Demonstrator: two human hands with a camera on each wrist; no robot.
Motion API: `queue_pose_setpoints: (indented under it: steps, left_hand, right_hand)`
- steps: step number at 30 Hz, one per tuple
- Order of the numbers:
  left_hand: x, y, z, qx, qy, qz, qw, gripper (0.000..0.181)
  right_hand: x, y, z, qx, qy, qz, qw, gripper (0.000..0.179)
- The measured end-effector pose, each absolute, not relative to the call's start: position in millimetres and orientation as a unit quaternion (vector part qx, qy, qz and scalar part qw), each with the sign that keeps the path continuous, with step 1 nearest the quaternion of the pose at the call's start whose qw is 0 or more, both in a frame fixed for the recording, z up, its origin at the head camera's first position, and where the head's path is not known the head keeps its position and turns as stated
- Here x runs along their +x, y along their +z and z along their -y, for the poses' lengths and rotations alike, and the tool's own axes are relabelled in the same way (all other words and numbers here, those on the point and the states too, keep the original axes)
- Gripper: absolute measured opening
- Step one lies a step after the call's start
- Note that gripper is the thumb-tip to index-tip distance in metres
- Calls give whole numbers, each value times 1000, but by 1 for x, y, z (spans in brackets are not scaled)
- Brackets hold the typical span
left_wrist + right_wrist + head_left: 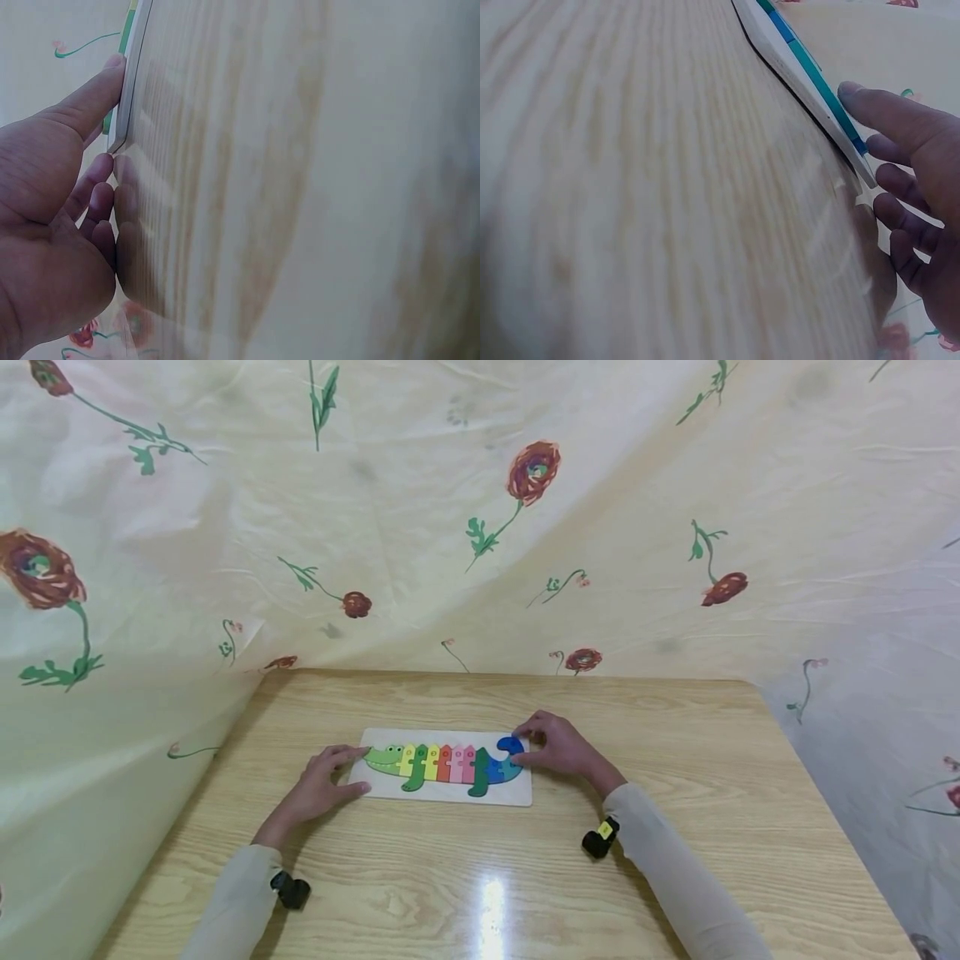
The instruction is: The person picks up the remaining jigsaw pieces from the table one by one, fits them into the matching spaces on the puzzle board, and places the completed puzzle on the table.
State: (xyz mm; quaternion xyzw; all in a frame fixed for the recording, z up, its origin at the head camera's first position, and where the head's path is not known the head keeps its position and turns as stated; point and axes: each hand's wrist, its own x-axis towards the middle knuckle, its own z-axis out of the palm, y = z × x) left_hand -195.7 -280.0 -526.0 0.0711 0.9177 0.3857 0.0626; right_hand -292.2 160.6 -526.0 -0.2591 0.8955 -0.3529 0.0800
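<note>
A crocodile jigsaw puzzle [440, 767] of coloured wooden pieces lies in a white board on the table, with a light green head at left and a blue tail [512, 745] at right. My left hand [322, 787] is at the board's left end, index finger near the snout and thumb at the lower edge. In the left wrist view, that thumb [109, 82] touches the board's side. My right hand [558, 743] is at the right end, thumb and index finger at the tail. The right wrist view shows relaxed fingers [900, 184] beside the board's corner.
The wood-grain table [420, 877] extends around the board. A pale flowered cloth [420, 527] hangs behind it and along both sides. Both wrists wear a small black camera, one [291, 890] on the left and one [598, 841] on the right.
</note>
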Motion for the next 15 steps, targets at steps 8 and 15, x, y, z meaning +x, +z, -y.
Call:
queue_pose_setpoints:
  steps: [8, 15]
  left_hand:
    - [-196, -525, 279, 75, 386, -917, 64, 66]
    - [-197, -527, 280, 76, 380, -920, 60, 65]
  right_hand:
    - [-288, -516, -168, -258, -362, -894, 50, 38]
    - [-281, -500, -182, -273, -363, -891, 8, 39]
